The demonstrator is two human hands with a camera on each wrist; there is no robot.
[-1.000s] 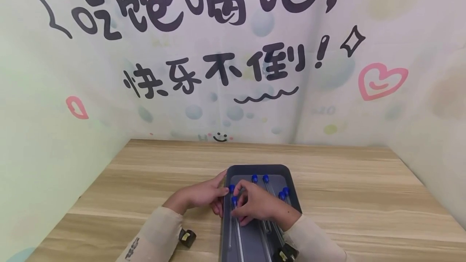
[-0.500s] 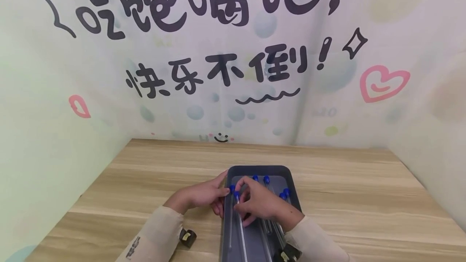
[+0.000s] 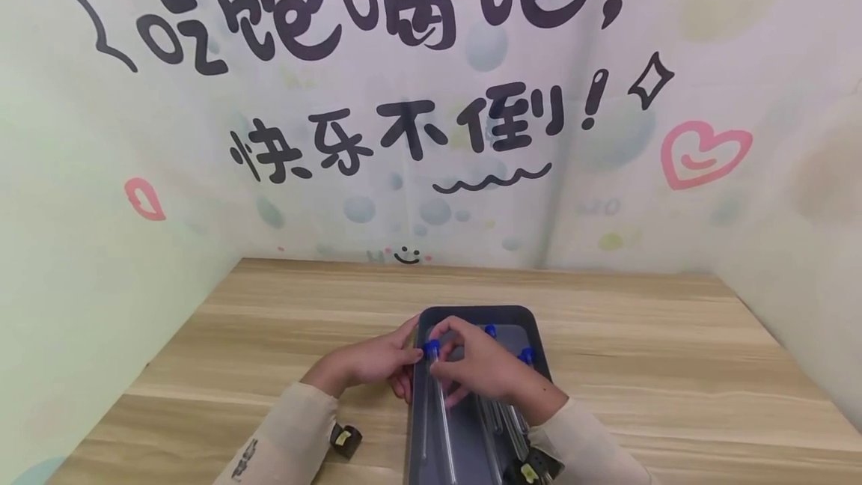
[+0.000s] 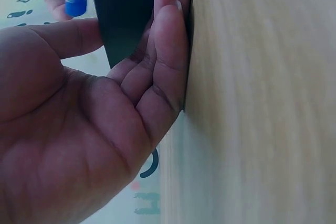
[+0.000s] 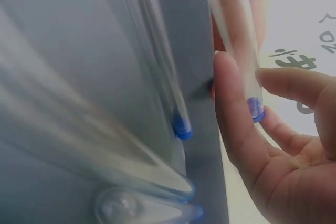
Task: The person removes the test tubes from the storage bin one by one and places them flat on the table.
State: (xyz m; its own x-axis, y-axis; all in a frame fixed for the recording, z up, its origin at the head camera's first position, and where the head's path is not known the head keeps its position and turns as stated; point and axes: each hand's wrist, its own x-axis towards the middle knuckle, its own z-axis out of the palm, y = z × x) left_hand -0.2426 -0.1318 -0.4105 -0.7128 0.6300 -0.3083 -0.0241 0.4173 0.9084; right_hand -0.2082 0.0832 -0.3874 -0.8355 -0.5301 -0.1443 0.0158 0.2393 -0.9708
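My left hand (image 3: pixel 373 359) grips the left side of a dark grey tray (image 3: pixel 474 312), thumb at the rim. In the left wrist view its fingers lie against the tray's outer wall (image 4: pixel 123 14), low by the wood surface. My right hand (image 3: pixel 488 369) is over the tray and pinches a clear, blue-capped test tube (image 3: pixel 446 432) near its cap, between thumb and index finger. The right wrist view shows this tube's blue cap (image 5: pixel 255 108) beside the fingers. Another tube (image 3: pixel 425 425) lies along the tray's left wall.
More blue-capped tubes lie in the tray under and beside my right forearm; one blue cap (image 3: pixel 490 331) is toward the far end, another blue cap (image 3: pixel 527 355) by the right wall. The wooden table (image 3: pixel 303 305) meets a printed cloth backdrop (image 3: pixel 404 193) behind.
My right hand has risen slightly, and the capped end of the pinched test tube has moved up toward the tray's far end. The left hand stays in place on the tray.
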